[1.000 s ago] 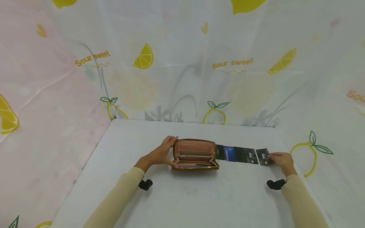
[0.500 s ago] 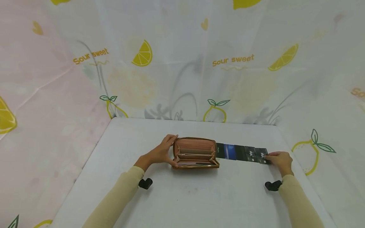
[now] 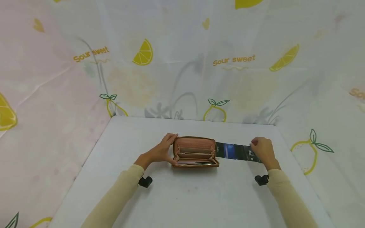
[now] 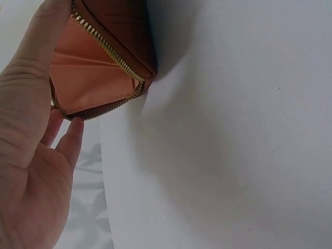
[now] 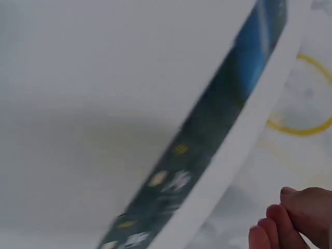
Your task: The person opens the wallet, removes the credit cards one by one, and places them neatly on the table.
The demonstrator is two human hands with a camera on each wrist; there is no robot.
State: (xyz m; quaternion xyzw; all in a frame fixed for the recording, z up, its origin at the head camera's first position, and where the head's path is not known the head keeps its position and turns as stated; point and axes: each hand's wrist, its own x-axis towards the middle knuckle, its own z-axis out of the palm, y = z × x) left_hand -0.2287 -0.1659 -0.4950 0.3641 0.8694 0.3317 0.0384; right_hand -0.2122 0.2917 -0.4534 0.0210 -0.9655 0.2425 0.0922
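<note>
Shifted inward from the outer end of the card row [image 3: 239, 152], the right hand [image 3: 263, 150] is now hovering near it, fingers loosely bent, apparently holding nothing. Meanwhile the left hand [image 3: 159, 153] is gripping the open wallet [image 3: 196, 142] at its left end; the wallet is sitting on the white table [image 3: 182, 196], the row extending rightward. I am favouring a steady left hold and high right fingers, so nothing is nudging the cards. Outermost card: partly hidden in the head view; print blurring at the right wrist.
</note>
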